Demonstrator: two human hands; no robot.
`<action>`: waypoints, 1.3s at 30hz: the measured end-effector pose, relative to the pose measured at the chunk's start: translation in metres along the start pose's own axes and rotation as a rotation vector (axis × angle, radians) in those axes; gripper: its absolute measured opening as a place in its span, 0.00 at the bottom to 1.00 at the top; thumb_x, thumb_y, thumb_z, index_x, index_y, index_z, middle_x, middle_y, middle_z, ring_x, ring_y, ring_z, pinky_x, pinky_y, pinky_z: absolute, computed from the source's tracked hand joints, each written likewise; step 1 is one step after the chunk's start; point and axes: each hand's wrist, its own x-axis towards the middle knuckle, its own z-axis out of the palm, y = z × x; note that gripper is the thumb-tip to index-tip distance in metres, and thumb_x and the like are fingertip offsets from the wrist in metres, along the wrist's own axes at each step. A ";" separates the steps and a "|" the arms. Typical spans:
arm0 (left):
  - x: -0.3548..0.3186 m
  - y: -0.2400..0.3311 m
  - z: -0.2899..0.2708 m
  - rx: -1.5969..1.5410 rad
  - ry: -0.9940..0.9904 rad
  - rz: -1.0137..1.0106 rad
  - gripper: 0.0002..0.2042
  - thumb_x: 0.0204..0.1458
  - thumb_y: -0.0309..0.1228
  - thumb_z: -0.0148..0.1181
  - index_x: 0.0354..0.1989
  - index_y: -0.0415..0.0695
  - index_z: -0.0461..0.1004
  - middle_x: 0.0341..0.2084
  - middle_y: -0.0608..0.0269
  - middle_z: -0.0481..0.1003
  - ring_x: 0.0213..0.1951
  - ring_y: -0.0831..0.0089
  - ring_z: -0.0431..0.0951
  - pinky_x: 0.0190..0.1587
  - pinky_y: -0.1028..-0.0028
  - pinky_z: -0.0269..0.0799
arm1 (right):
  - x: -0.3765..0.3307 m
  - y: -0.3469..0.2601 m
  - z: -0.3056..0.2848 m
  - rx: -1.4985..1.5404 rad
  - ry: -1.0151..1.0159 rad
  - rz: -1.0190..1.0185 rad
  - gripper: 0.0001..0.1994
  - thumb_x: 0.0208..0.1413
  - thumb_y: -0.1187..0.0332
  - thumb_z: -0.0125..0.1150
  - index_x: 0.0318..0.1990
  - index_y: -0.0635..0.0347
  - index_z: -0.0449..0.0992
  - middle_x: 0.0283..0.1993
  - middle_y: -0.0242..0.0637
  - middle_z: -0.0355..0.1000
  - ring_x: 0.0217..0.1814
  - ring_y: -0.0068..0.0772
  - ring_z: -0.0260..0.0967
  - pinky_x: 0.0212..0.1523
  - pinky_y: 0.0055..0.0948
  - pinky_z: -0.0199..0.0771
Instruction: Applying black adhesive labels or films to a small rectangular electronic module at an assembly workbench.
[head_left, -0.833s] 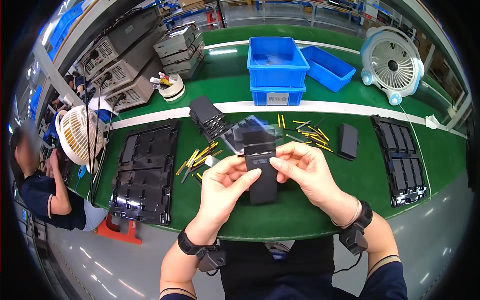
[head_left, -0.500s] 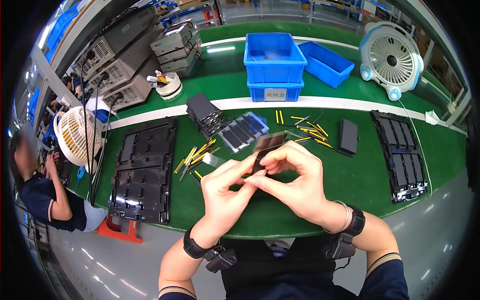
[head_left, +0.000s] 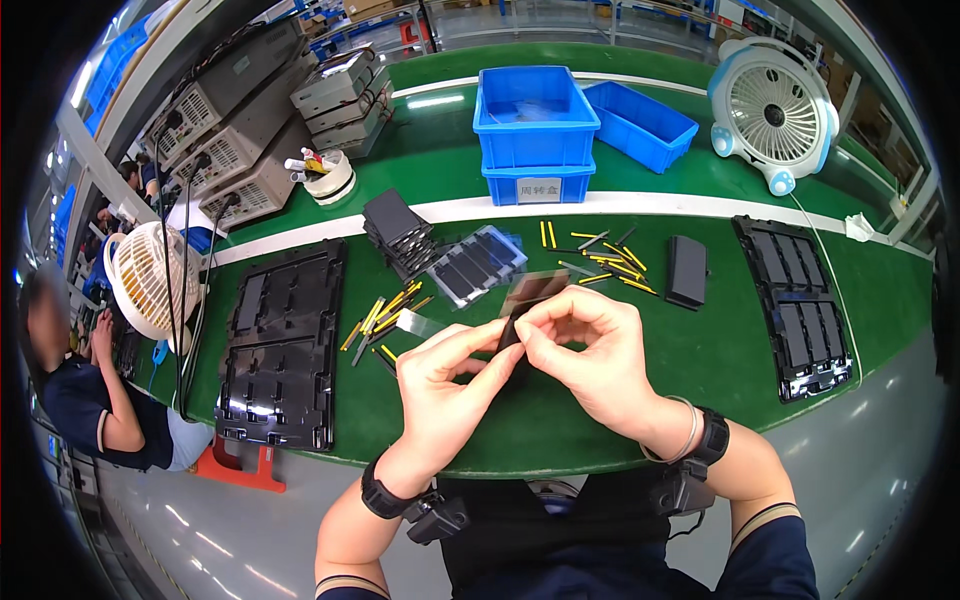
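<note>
Between both hands, above the near middle of the bench, is a thin dark flat piece [head_left: 535, 288] with a glossy, film-like upper part. My left hand [head_left: 440, 388] pinches its lower end between thumb and forefinger. My right hand [head_left: 600, 345] has thumb and forefinger closed at its right edge; the fingers cover much of the piece. Just beyond the left hand lie a clear film strip [head_left: 418, 322] and a scatter of yellow and black strips [head_left: 380, 318]. A plastic sheet with dark rectangles [head_left: 478, 265] lies farther off, beside a pile of dark flat pieces [head_left: 398, 232].
More yellow-black strips [head_left: 620, 262] and a dark stack [head_left: 686, 272] lie right. Black trays flank the work area, left [head_left: 285, 345] and right [head_left: 797, 305]. Behind stand blue bins [head_left: 535, 140], a fan [head_left: 775, 115] and a pen cup [head_left: 330, 182]. A person [head_left: 95, 400] sits left.
My right thumb has drawn up and away from the left thumb, to the piece's edge. My left hand keeps its pinch. The whole view has shifted slightly.
</note>
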 end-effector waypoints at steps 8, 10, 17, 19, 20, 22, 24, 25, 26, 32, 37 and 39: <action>-0.002 -0.004 -0.002 0.095 -0.057 0.135 0.13 0.45 0.18 0.60 0.41 0.38 0.76 0.28 0.63 0.75 0.29 0.79 0.76 0.29 0.81 0.74 | -0.001 0.001 0.002 -0.082 0.002 -0.060 0.05 0.44 0.77 0.62 0.29 0.63 0.72 0.24 0.28 0.66 0.24 0.13 0.63 0.25 0.15 0.65; 0.000 -0.003 0.000 0.023 -0.044 0.058 0.13 0.46 0.18 0.59 0.43 0.37 0.75 0.29 0.64 0.73 0.30 0.81 0.74 0.30 0.82 0.73 | 0.002 -0.003 -0.001 -0.110 0.034 -0.031 0.08 0.43 0.77 0.62 0.32 0.61 0.70 0.22 0.27 0.64 0.23 0.12 0.60 0.23 0.15 0.62; 0.005 -0.003 -0.006 -0.226 -0.148 -0.247 0.14 0.49 0.18 0.58 0.46 0.37 0.74 0.30 0.69 0.69 0.34 0.82 0.70 0.40 0.83 0.69 | 0.026 -0.008 -0.035 -0.382 -0.078 -0.126 0.14 0.47 0.71 0.61 0.43 0.59 0.73 0.38 0.31 0.65 0.40 0.23 0.62 0.38 0.21 0.63; 0.004 -0.003 -0.008 -0.251 -0.180 -0.276 0.14 0.49 0.18 0.58 0.46 0.37 0.74 0.30 0.68 0.70 0.34 0.82 0.71 0.41 0.82 0.70 | 0.027 -0.003 -0.035 -0.094 -0.298 0.107 0.08 0.54 0.69 0.57 0.39 0.62 0.76 0.42 0.31 0.66 0.43 0.21 0.64 0.42 0.21 0.64; 0.004 -0.004 -0.008 -0.276 -0.207 -0.293 0.14 0.49 0.19 0.58 0.46 0.36 0.73 0.30 0.68 0.71 0.35 0.82 0.71 0.41 0.82 0.70 | 0.027 -0.003 -0.036 -0.094 -0.296 0.109 0.08 0.54 0.69 0.57 0.39 0.62 0.76 0.42 0.31 0.66 0.43 0.21 0.64 0.42 0.21 0.64; 0.006 -0.005 -0.008 -0.357 -0.181 -0.334 0.13 0.50 0.19 0.58 0.46 0.36 0.72 0.31 0.67 0.72 0.35 0.82 0.72 0.41 0.81 0.71 | 0.029 -0.003 -0.037 0.118 -0.369 0.146 0.09 0.55 0.65 0.58 0.38 0.61 0.76 0.37 0.29 0.69 0.41 0.19 0.65 0.42 0.20 0.64; 0.007 -0.006 -0.010 -0.443 -0.130 -0.368 0.12 0.51 0.20 0.56 0.45 0.36 0.70 0.34 0.65 0.74 0.36 0.81 0.74 0.42 0.80 0.72 | 0.030 -0.014 -0.041 0.203 -0.285 0.155 0.08 0.56 0.69 0.56 0.39 0.63 0.77 0.38 0.29 0.69 0.41 0.18 0.64 0.43 0.20 0.63; 0.008 -0.007 -0.011 -0.455 -0.096 -0.371 0.12 0.51 0.20 0.56 0.45 0.36 0.70 0.34 0.65 0.74 0.36 0.81 0.74 0.42 0.81 0.71 | 0.031 -0.017 -0.042 0.144 -0.216 0.101 0.08 0.56 0.69 0.56 0.40 0.62 0.77 0.38 0.29 0.69 0.42 0.18 0.64 0.43 0.20 0.63; 0.008 -0.009 -0.012 -0.465 -0.062 -0.376 0.12 0.51 0.20 0.56 0.45 0.36 0.70 0.34 0.66 0.74 0.36 0.81 0.74 0.42 0.81 0.71 | 0.031 -0.017 -0.043 0.088 -0.145 0.047 0.09 0.56 0.70 0.55 0.41 0.62 0.77 0.39 0.29 0.69 0.42 0.18 0.63 0.43 0.20 0.62; 0.007 -0.012 -0.012 -0.442 0.070 -0.252 0.13 0.51 0.20 0.57 0.45 0.38 0.70 0.31 0.67 0.73 0.36 0.82 0.73 0.40 0.82 0.70 | 0.000 0.016 -0.039 -1.074 -0.582 -0.157 0.25 0.44 0.79 0.47 0.55 0.69 0.65 0.61 0.49 0.58 0.68 0.49 0.47 0.65 0.44 0.47; 0.005 -0.011 -0.012 -0.322 0.080 -0.174 0.13 0.50 0.20 0.58 0.45 0.38 0.71 0.31 0.67 0.73 0.35 0.82 0.72 0.40 0.82 0.69 | 0.022 -0.008 -0.033 -0.464 -0.348 -0.128 0.27 0.43 0.69 0.65 0.54 0.67 0.67 0.54 0.47 0.65 0.58 0.43 0.62 0.60 0.36 0.59; 0.005 -0.011 -0.010 -0.308 0.052 -0.165 0.13 0.50 0.20 0.58 0.45 0.38 0.72 0.31 0.66 0.72 0.35 0.82 0.72 0.40 0.82 0.68 | 0.017 -0.003 -0.027 -0.120 -0.234 0.099 0.19 0.44 0.73 0.66 0.47 0.67 0.73 0.43 0.39 0.71 0.43 0.25 0.69 0.43 0.24 0.71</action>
